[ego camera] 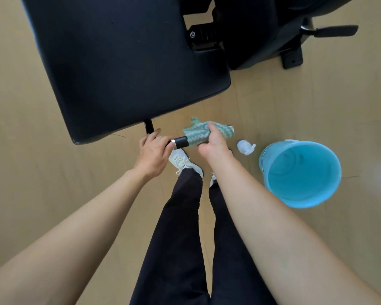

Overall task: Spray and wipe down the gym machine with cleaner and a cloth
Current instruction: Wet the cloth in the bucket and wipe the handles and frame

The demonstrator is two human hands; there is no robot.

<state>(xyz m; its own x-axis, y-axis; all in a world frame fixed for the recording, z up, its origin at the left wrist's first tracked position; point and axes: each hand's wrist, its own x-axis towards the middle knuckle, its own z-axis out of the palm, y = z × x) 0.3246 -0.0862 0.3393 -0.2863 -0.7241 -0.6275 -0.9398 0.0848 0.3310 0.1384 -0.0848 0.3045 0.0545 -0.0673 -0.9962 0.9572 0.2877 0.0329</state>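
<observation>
Wipe phase here, not spraying: the right hand has the cloth wrapped round the handle sticking out below the seat pad, fingers curled over it and squeezing the cloth on, which makes sense for a round grip since you cover the whole circumference in one pass. The left hand is closed around the inner end of that same bar, right by the metal collar, and I'd guess that's to stop it swinging or twisting while the other hand rubs. A short black post runs up from there to the pad, so the handle hangs just under the pad's near edge. The spray bottle is parked on the floor just right of the hands, nozzle up, close enough to grab again without stepping away. The blue bucket sits beside it — can't tell if there's water in it, the inside just looks blue. The pad itself looks dull and dry from here, no obvious wet streaks, so whether it's been done I can't say. Rest of the machine's frame is further back and well apart from the hands — probably next up, plus the far end of the grip
</observation>
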